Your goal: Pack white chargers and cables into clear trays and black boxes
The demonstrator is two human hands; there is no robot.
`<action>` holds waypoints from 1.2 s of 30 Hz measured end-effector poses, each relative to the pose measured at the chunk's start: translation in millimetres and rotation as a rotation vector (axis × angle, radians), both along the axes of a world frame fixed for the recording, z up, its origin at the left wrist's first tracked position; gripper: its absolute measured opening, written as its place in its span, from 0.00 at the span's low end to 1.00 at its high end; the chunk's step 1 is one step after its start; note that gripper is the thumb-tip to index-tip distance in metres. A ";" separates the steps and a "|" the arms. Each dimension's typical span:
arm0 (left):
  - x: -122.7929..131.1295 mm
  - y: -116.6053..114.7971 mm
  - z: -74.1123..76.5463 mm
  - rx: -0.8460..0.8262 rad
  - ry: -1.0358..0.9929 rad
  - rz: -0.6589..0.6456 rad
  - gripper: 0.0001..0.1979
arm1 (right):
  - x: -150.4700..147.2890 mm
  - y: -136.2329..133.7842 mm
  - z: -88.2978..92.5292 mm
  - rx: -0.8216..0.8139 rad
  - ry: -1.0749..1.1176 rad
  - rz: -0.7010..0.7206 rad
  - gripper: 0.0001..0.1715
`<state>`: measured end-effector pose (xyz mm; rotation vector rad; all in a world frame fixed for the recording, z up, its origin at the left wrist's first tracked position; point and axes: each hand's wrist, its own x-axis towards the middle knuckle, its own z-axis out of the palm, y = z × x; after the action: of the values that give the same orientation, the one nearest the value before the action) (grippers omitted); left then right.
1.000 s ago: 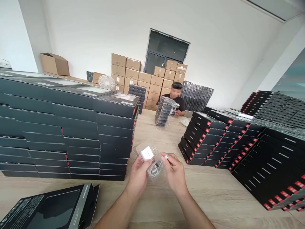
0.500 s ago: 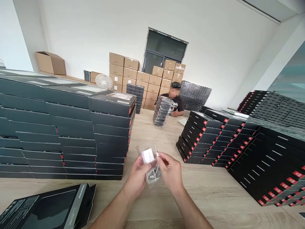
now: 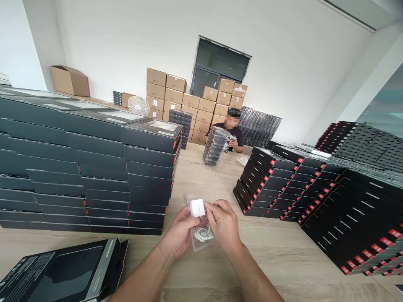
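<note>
Open black box: on my lower left I see it [image 3: 66, 270] lying on the table [image 3: 189, 279], flap out, apart from both hands.
Stacked dark boxes: a wall of them [image 3: 103, 184] stands beyond it; I'd keep my left elbow clear.
Left hand: I have it [image 3: 180, 230] closed on the clear plastic package [image 3: 195, 247], thumb in front; this is the hand to hold still.
Package: above the table, between both hands, white block [image 3: 197, 207] at the top, coiled pale cable [image 3: 204, 233] below; I'd support it without squeezing the thin plastic.
Right hand: I see it [image 3: 225, 224] pinched on a small pale tip [image 3: 207, 204], perhaps a cable end; I'd work it gently, keeping the coil flat.
Right-hand boxes: black stacks [image 3: 266, 180], near but untouched.
</note>
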<state>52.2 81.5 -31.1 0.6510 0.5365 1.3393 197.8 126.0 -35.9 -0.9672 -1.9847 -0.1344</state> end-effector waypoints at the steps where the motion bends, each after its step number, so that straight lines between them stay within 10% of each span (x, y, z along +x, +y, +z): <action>1: 0.9 0.2 -0.4 -0.010 -0.013 0.008 0.19 | 0.5 -0.2 0.4 -0.016 -0.004 -0.007 0.17; 7: 7.5 7.4 -5.5 -0.045 -0.040 0.125 0.20 | -1.3 -6.1 -0.2 -0.207 0.025 0.017 0.20; 12: 5.0 15.9 -20.3 -0.164 0.123 0.262 0.18 | 10.0 3.1 1.4 -0.498 0.496 0.104 0.21; 18: -1.8 16.1 -22.2 -0.198 0.350 0.379 0.34 | 31.3 9.3 18.7 -0.424 0.775 0.055 0.26; 21: -3.3 5.5 -11.3 -0.022 0.605 0.503 0.37 | 34.6 6.5 23.0 -0.349 0.669 -0.040 0.23; 28: 1.9 -11.4 5.1 0.700 0.987 0.253 0.14 | 34.1 10.0 24.5 -0.584 0.752 0.037 0.35; 36: 2.2 1.1 11.7 0.188 0.655 0.287 0.14 | 42.6 16.9 26.3 -0.628 0.787 0.177 0.27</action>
<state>54.5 82.6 -19.4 1.2175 1.0695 1.4435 240.4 142.9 -9.6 -1.0007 -1.3561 0.8848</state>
